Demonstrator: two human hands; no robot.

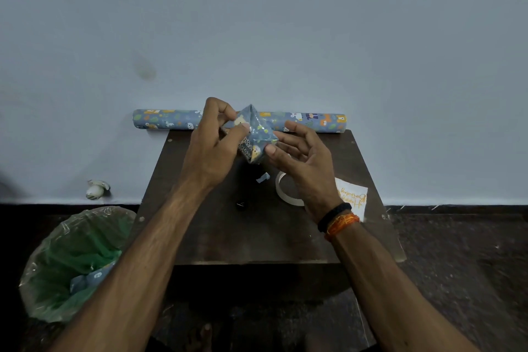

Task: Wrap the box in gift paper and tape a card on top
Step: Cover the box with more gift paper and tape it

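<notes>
The box point(255, 134), already covered in gift paper, is held above the desk point(257, 231); the left hand point(213, 148) pinches an end flap, the right hand point(300, 157) cups it, fingers spread. The card point(353, 197) lies untaped beside the tape roll point(281, 191).

Both forearms are extended forward, bare, and raised above the surface. The left hand point(213, 148) is curled, fingertips pinched together, back of hand toward the camera. The right hand point(303, 163) is held palm-up, fingers loosely spread; bands are worn at its wrist.
</notes>
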